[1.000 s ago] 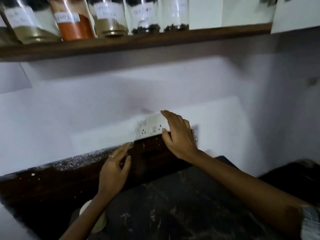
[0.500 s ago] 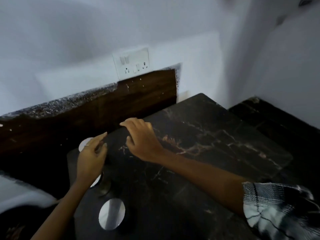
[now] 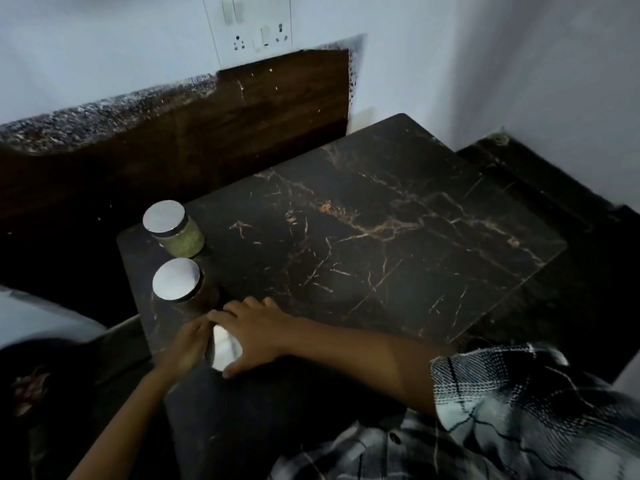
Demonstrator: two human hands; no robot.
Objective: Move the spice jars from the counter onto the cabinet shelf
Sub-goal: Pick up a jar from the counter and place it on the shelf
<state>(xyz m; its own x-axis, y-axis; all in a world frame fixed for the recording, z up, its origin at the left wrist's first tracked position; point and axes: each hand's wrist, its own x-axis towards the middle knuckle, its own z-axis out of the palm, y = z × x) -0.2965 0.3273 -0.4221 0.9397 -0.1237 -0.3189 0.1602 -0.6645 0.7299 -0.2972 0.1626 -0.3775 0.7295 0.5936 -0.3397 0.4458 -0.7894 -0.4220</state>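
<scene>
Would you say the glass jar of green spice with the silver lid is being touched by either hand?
No; the glass jar of green spice stands alone, while the left hand and right hand close around another silver-lidded jar.

wall socket (image 3: 254, 27), wooden backsplash (image 3: 263, 109), plaid shirt (image 3: 502, 410)

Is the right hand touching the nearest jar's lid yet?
Touching. The head view shows the right hand draped over the silver lid of the nearest jar, fingers and thumb wrapping its rim, with the left hand pressed against its other side.
</scene>
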